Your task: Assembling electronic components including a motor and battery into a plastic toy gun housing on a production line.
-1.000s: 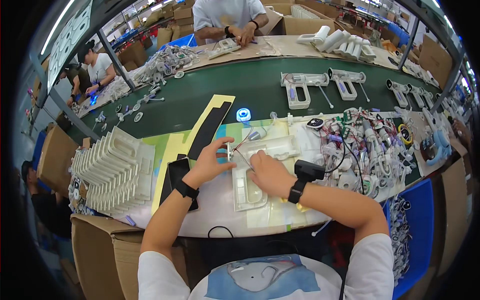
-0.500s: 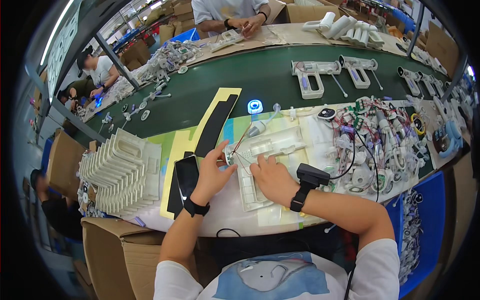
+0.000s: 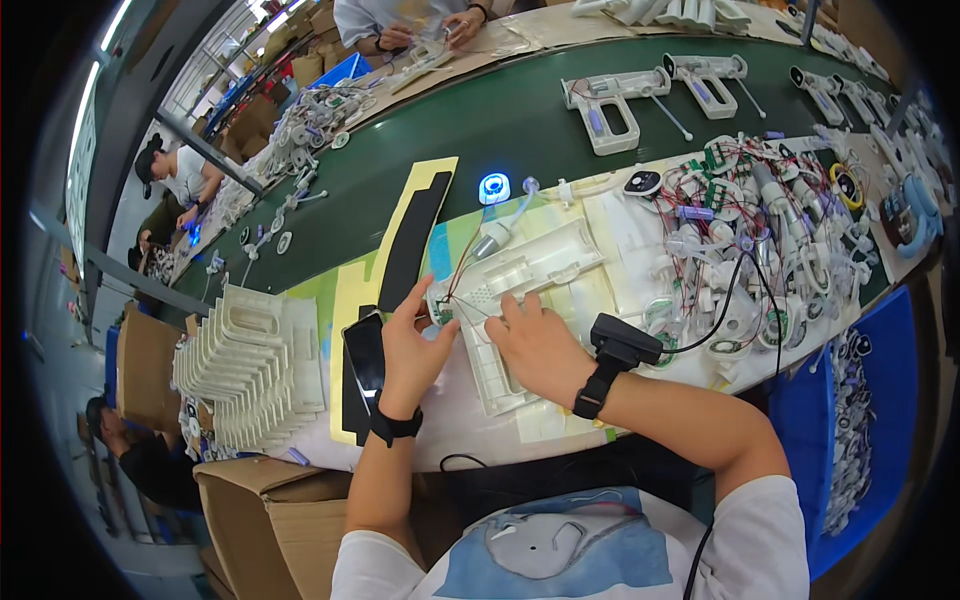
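A white plastic housing half (image 3: 545, 262), shaped like a pistol-grip tool, lies open side up in front of me. At its left end my left hand (image 3: 413, 350) has thumb and forefinger closed around a small round end piece with a green circuit board (image 3: 441, 308). My right hand (image 3: 543, 350) rests over the housing where the grip joins the barrel, its fingers bent onto it; the thumb is hidden. Thin red wires (image 3: 457, 275) run from the board past a clear-and-white cylindrical part (image 3: 490, 240) towards a round lamp glowing blue (image 3: 494, 188).
Stacked white housing halves (image 3: 250, 370) stand left, near a dark phone (image 3: 365, 350) and black-and-yellow strips (image 3: 415, 235). Wired parts are heaped (image 3: 740, 240) right, above a blue bin (image 3: 815, 450). Assembled units (image 3: 615, 105) lie on the green belt (image 3: 500, 115); a co-worker's hands (image 3: 430, 35) are beyond.
My view has tilted and shifted slightly. Both hands stay at the housing; my left fingers have turned a little around the end piece, with the board now showing more.
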Demonstrator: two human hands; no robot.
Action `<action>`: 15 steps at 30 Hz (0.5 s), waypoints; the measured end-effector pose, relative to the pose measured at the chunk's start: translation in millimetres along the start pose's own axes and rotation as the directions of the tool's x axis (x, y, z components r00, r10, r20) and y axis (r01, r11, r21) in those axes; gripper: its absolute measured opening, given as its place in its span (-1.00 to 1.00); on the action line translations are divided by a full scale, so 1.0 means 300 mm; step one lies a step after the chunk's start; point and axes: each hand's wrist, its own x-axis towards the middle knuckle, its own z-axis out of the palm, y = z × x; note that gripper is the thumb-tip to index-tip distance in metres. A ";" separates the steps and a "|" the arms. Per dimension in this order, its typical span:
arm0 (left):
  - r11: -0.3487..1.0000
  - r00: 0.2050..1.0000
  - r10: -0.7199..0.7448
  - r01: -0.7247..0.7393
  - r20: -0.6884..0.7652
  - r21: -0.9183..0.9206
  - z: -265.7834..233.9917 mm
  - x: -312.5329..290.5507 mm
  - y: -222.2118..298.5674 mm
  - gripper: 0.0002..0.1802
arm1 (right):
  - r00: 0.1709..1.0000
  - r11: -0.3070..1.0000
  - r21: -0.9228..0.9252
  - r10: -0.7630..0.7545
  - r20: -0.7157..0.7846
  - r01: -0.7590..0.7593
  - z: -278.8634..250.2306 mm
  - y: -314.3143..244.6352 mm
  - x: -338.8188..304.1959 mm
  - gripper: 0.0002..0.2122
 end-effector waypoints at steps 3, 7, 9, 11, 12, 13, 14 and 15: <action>0.999 0.999 -0.034 0.033 0.012 0.037 -0.001 -0.004 0.018 -0.31 | 1.000 1.000 -0.006 0.006 0.001 -0.006 0.006 0.003 -0.005 -0.79; 0.997 0.997 -0.073 0.072 0.029 0.042 -0.004 -0.007 0.020 -0.30 | 1.000 1.000 0.020 0.004 -0.021 -0.004 0.011 0.003 -0.006 -0.78; 0.997 0.997 -0.071 0.070 0.020 0.040 -0.001 -0.005 0.015 -0.29 | 0.999 1.000 -0.007 0.011 0.030 -0.011 0.000 0.002 -0.004 -0.77; 0.995 0.997 -0.073 0.071 0.026 0.067 0.002 -0.007 0.022 -0.28 | 1.000 1.000 0.010 0.012 0.017 -0.013 0.000 0.004 -0.005 -0.77; 0.994 0.997 -0.072 0.069 0.028 0.089 0.002 -0.007 0.025 -0.27 | 1.000 1.000 0.023 0.011 0.003 -0.011 0.001 0.005 -0.005 -0.77; 0.993 0.997 -0.075 0.072 0.029 0.092 0.001 -0.006 0.027 -0.27 | 1.000 1.000 0.027 0.012 0.004 -0.012 0.000 0.005 -0.003 -0.77; 0.994 0.995 -0.091 0.089 0.035 0.056 -0.001 -0.003 0.028 -0.27 | 1.000 1.000 0.015 0.011 0.013 -0.012 -0.001 0.006 -0.002 -0.76; 0.994 0.993 -0.107 0.106 0.040 0.020 -0.002 -0.002 0.026 -0.26 | 1.000 1.000 0.004 0.010 0.023 -0.011 -0.001 0.005 -0.001 -0.76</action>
